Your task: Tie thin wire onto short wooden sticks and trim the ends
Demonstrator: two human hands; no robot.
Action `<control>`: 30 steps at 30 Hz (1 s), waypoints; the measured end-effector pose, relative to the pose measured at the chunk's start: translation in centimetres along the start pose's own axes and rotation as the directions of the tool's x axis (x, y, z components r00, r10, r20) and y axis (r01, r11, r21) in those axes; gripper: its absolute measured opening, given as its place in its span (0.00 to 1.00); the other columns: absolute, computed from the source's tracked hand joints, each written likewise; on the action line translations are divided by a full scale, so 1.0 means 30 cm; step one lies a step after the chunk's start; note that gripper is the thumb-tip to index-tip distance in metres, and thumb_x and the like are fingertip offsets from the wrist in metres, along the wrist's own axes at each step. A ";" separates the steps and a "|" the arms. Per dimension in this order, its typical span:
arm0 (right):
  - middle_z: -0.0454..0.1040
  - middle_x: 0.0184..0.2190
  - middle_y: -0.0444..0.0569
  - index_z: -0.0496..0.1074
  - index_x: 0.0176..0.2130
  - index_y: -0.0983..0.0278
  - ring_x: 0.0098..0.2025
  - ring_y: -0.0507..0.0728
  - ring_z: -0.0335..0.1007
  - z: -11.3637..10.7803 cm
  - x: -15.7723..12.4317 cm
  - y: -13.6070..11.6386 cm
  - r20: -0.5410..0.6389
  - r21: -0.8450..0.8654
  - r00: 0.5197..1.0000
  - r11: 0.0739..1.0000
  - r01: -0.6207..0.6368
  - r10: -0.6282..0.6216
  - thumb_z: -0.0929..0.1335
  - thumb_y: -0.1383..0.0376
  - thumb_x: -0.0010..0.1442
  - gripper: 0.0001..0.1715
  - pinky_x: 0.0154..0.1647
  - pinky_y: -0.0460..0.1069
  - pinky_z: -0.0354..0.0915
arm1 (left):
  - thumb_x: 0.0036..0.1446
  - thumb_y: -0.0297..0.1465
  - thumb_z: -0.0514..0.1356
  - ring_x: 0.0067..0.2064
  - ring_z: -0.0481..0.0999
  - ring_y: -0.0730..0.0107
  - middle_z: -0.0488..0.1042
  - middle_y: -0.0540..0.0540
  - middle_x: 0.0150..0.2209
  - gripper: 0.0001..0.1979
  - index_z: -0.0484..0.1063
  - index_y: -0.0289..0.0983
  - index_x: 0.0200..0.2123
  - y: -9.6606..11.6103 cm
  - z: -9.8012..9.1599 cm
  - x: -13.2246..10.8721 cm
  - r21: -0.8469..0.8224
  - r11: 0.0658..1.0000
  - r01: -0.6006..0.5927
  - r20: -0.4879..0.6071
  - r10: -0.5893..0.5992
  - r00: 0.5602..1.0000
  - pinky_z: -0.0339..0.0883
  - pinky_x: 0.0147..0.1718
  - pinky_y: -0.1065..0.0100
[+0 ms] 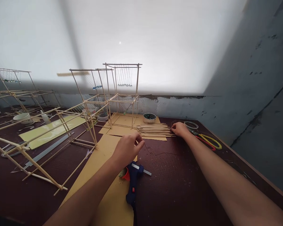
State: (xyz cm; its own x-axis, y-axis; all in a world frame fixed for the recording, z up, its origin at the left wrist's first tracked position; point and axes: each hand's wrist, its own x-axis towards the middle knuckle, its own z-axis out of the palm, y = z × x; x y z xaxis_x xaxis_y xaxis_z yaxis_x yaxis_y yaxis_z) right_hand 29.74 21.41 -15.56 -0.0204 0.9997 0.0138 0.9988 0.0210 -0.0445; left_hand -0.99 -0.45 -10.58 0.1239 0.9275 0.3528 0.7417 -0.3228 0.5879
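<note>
My left hand is closed in a pinch above the brown cardboard. From its fingertips a thin thread trails to the right over the dark table. My right hand is closed at the right ends of a bundle of wooden sticks; whatever its fingertips hold is too small to make out. Below my left hand lies a blue hot glue gun with a glue stick poking out. A round tin of glass marbles stands behind the sticks.
Stick frames with hanging marbles stand at centre back and left, one long frame reaching toward me. Pliers with red and yellow handles and a wire coil lie at right. Clear glue sticks, yellow sheet and white bowl are left.
</note>
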 end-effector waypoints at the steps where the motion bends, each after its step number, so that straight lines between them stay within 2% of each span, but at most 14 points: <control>1: 0.71 0.54 0.54 0.71 0.54 0.63 0.50 0.59 0.72 0.007 0.003 0.000 -0.008 -0.005 1.000 1.000 -0.004 0.004 0.67 0.59 0.68 0.18 0.50 0.58 0.71 | 0.61 0.36 0.59 0.35 0.75 0.66 0.79 0.50 0.31 0.08 0.75 0.40 0.32 0.000 0.000 0.000 0.001 1.000 0.001 0.000 -0.001 1.000 0.60 0.33 0.67; 6: 0.71 0.54 0.54 0.70 0.55 0.64 0.50 0.60 0.72 0.015 -0.007 0.007 -0.043 -0.016 0.999 1.000 0.000 -0.001 0.68 0.59 0.68 0.19 0.50 0.59 0.71 | 0.61 0.36 0.59 0.35 0.76 0.65 0.79 0.50 0.31 0.09 0.74 0.40 0.32 -0.001 0.003 0.002 0.000 1.000 0.004 -0.007 -0.004 1.000 0.60 0.33 0.66; 14: 0.72 0.53 0.53 0.72 0.53 0.64 0.50 0.59 0.72 -0.041 -0.045 0.045 -0.034 -0.003 0.992 0.993 0.119 -0.119 0.68 0.59 0.68 0.17 0.50 0.58 0.71 | 0.61 0.35 0.59 0.35 0.76 0.65 0.79 0.49 0.31 0.08 0.75 0.40 0.32 -0.006 0.005 0.006 0.009 1.000 -0.014 -0.020 0.014 1.000 0.61 0.34 0.66; 24: 0.71 0.54 0.55 0.70 0.55 0.65 0.51 0.60 0.72 0.016 -0.049 0.054 -0.047 -0.098 0.998 0.994 0.040 -0.045 0.68 0.59 0.68 0.20 0.50 0.59 0.71 | 0.61 0.36 0.59 0.35 0.77 0.64 0.79 0.49 0.31 0.08 0.75 0.40 0.32 0.002 -0.001 0.002 0.001 1.000 -0.005 -0.005 0.005 1.000 0.61 0.33 0.66; 30: 0.71 0.54 0.55 0.69 0.56 0.65 0.51 0.60 0.72 -0.017 -0.060 0.100 -0.035 -0.130 0.999 0.991 0.009 -0.014 0.68 0.59 0.67 0.21 0.50 0.59 0.71 | 0.62 0.36 0.58 0.35 0.77 0.64 0.79 0.49 0.31 0.09 0.75 0.40 0.33 0.004 0.000 0.003 0.001 1.000 -0.002 -0.006 0.002 1.000 0.61 0.34 0.66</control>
State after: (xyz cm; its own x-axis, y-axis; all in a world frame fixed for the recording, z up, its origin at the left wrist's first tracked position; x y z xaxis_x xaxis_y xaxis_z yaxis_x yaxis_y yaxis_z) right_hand 32.79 19.67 -15.20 -0.0325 0.9983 0.0494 0.9959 0.0281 0.0861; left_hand -0.91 -0.42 -10.47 0.1215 0.9258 0.3579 0.7425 -0.3241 0.5863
